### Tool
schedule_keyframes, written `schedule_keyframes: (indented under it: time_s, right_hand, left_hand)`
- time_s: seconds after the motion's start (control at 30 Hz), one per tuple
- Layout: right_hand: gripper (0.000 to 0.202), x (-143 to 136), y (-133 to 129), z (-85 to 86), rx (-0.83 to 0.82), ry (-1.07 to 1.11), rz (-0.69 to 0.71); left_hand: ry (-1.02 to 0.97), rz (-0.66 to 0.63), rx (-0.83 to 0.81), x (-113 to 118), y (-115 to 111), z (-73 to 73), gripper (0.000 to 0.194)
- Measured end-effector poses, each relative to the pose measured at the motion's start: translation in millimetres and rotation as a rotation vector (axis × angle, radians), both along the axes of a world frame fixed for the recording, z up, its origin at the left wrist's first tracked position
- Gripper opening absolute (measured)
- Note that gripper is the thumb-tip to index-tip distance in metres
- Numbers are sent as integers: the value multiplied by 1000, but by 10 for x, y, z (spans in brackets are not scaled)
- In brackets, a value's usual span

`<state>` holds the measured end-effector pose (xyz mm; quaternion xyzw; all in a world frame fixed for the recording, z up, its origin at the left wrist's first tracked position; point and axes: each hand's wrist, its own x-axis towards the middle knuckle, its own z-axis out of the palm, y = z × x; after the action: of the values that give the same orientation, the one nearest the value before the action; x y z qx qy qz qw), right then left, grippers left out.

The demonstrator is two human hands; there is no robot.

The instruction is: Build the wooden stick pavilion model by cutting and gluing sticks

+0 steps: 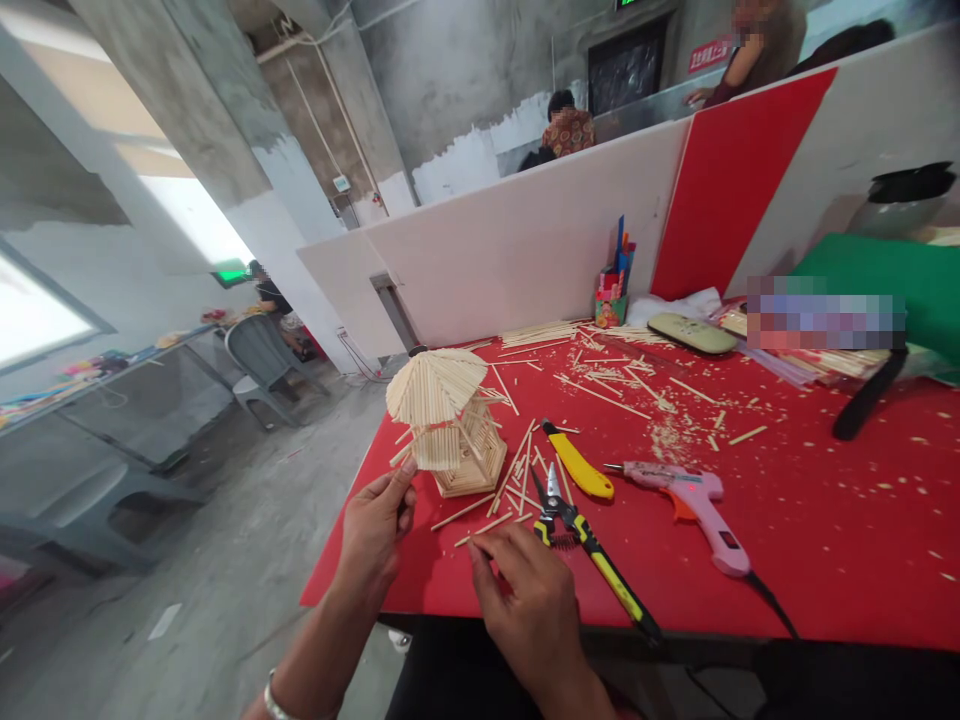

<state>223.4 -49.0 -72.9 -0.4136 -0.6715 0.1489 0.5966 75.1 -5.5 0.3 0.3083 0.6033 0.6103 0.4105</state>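
Observation:
My left hand (379, 520) pinches the lower left corner of a flat panel of pale wooden sticks (437, 448). This panel is held up in front of a small stick-built pavilion (472, 480), hiding part of its side. The pavilion stands upright under a pleated, umbrella-like roof (436, 385). My right hand (525, 590) is curled low over the table's front, thumb and forefinger together by a loose stick (495, 524). Whether they grip that stick is unclear. Beside this hand lie yellow-and-black cutting pliers (600, 565), with a yellow utility knife (581, 462) beyond.
A pink glue gun (694, 500) with a black cord lies right on the red table (840, 540). Loose sticks and chips (607, 380) litter the back. A pen holder (610, 305) and an olive case (694, 333) stand near the white partition (510, 250). People sit beyond.

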Motion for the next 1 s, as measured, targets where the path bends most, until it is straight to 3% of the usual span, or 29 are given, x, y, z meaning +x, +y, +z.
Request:
schedule_keyframes:
  time_s: [0.33, 1.0]
  right_hand:
    - [17, 2, -5, 13, 4, -7, -19]
    - [16, 0, -8, 14, 3, 6, -6]
  left_hand:
    - [93, 32, 47, -8, 5, -31, 38]
    - [88, 38, 54, -20, 7, -42, 38]
